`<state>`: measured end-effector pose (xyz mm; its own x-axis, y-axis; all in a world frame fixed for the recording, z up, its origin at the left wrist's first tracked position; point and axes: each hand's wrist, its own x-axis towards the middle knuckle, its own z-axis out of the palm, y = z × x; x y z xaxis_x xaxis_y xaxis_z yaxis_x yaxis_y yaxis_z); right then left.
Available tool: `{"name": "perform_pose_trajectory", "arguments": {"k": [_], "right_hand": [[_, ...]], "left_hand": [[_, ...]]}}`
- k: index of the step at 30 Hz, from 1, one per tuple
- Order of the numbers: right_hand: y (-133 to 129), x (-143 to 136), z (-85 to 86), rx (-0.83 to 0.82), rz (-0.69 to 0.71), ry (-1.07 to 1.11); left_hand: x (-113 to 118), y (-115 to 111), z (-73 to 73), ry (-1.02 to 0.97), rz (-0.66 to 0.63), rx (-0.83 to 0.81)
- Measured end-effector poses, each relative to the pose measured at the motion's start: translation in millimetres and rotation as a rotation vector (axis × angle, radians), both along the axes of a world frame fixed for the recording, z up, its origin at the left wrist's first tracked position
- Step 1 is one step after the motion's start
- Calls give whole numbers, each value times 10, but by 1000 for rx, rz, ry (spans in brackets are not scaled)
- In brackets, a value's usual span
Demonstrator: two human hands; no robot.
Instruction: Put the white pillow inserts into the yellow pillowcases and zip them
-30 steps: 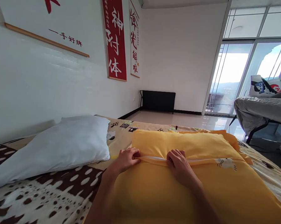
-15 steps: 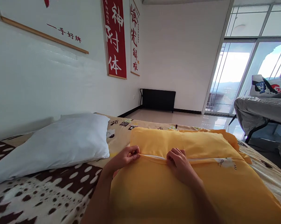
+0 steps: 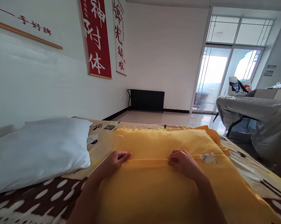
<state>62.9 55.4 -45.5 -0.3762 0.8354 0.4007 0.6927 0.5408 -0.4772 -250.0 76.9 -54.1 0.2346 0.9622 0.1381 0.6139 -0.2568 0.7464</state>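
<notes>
A yellow pillowcase (image 3: 150, 189), with a filled shape under its cloth, lies in front of me on a patterned blanket. A fold edge of its cloth runs across between my hands. My left hand (image 3: 117, 160) pinches the left end of this edge between thumb and fingers. The fingers of my right hand (image 3: 181, 160) are closed on the same edge further right. Beside my right hand, a small white cat print shows on the yellow cloth. The inside of the pillowcase is hidden.
A white pillow (image 3: 42, 149) lies at the left on the patterned blanket (image 3: 61, 193). Beyond the bed, a black folded panel (image 3: 147, 100) leans near the wall. A plastic-covered table (image 3: 254, 105) with bags on it stands at the right, near glass doors.
The view has turned right. My hands are further apart, and the pillowcase edge between them is pulled straight. The white strip that showed in the opening is now covered.
</notes>
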Motion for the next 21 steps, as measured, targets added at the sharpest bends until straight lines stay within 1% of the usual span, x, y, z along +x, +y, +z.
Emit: {"name": "perform_pose_trajectory", "arguments": {"k": [3, 6, 9, 11, 14, 16, 18, 19, 21], "right_hand": [[60, 114, -25, 5, -97, -36], [157, 67, -107, 54, -146, -101], [248, -69, -219, 123, -188, -137], [282, -150, -286, 161, -219, -147], [305, -150, -347, 196, -230, -147], [335, -3, -357, 214, -176, -126], [394, 274, -346, 234, -153, -95], [431, 444, -335, 241, -169, -82], [494, 787, -310, 242, -248, -74]], "left_hand": [[43, 29, -10, 19, 13, 21], [76, 77, -50, 13, 5, 30], [76, 171, -150, -53, 4, 46], [50, 242, -231, -89, 32, 85], [-17, 313, -312, -66, 88, 182], [-62, 326, -323, -31, 102, 212], [-93, 324, -310, -14, 121, 224], [-103, 322, -301, -10, 136, 234], [-114, 327, -286, 3, 189, 257]]}}
